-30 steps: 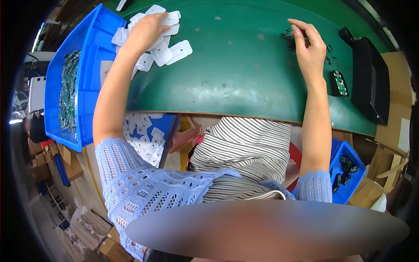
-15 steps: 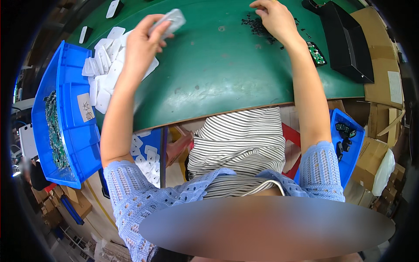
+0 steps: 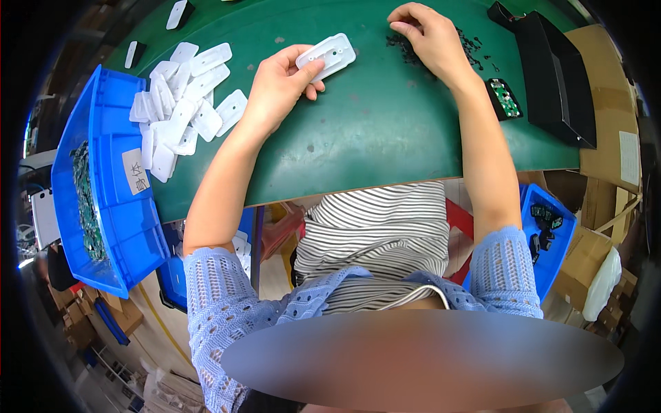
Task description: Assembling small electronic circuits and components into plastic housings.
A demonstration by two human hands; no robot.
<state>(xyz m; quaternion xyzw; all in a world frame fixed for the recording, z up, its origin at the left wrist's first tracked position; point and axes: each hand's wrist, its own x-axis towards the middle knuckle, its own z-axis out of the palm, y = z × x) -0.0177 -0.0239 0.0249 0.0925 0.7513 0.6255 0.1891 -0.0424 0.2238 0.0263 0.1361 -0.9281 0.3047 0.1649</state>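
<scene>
My left hand [image 3: 286, 79] grips a white plastic housing shell [image 3: 330, 55] above the green table, its thumb lying over the hollow inner side. The shell is oblong with rounded corners and a small hole. At the near side of a loose pile of small black parts [image 3: 471, 47], my right hand [image 3: 434, 41] has thumb and fingers pinched together; whatever lies between the fingertips is too small to make out. A heap of similar white shells [image 3: 182, 113] lies on the table to the left of my left hand.
At the left stands a blue bin [image 3: 124, 199] holding green circuit boards [image 3: 88, 206]. To the right are a black unit with a green board [image 3: 504, 98], a long black box [image 3: 556, 82] and cardboard [image 3: 606, 103]. A blue bin [image 3: 551, 237] with black parts sits below the table's edge.
My left hand has moved right and slightly nearer with the white shell, away from the heap, turning its hollow side into view. My right hand stays by the black parts, its fingers drawn together.
</scene>
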